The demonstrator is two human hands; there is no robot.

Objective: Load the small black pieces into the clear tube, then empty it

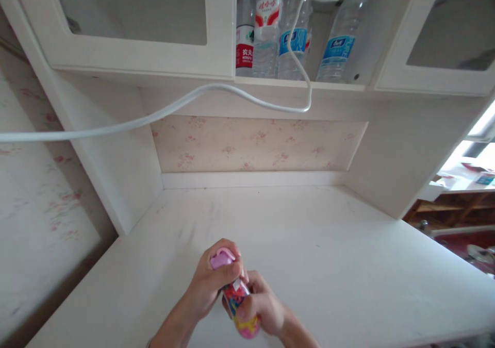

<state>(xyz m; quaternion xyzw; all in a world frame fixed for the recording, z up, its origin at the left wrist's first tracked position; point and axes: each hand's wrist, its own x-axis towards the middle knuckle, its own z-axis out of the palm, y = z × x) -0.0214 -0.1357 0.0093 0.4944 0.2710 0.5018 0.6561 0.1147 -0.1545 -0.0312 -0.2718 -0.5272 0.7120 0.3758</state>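
Observation:
Low in the head view, both hands are closed on a small clear bottle [249,326] with a pink lid [222,258] and bright red, blue and yellow contents or print; which of these I cannot tell. Around the pink lid wrap the fingers of my left hand [214,278], its thumb lying across just below the lid. My right hand [261,304] grips the lower body, thumb on the front. The bottle tilts, lid toward the upper left, and is held above the white countertop [328,265]. Fingers hide much of its middle.
A white cable [185,99] hangs across the front of the upper cabinet. Plastic bottles [266,38] stand on the open shelf between two glass-fronted doors [135,54]. White side panels [390,142] bound the counter left and right. Flowered wallpaper [247,144] covers the back.

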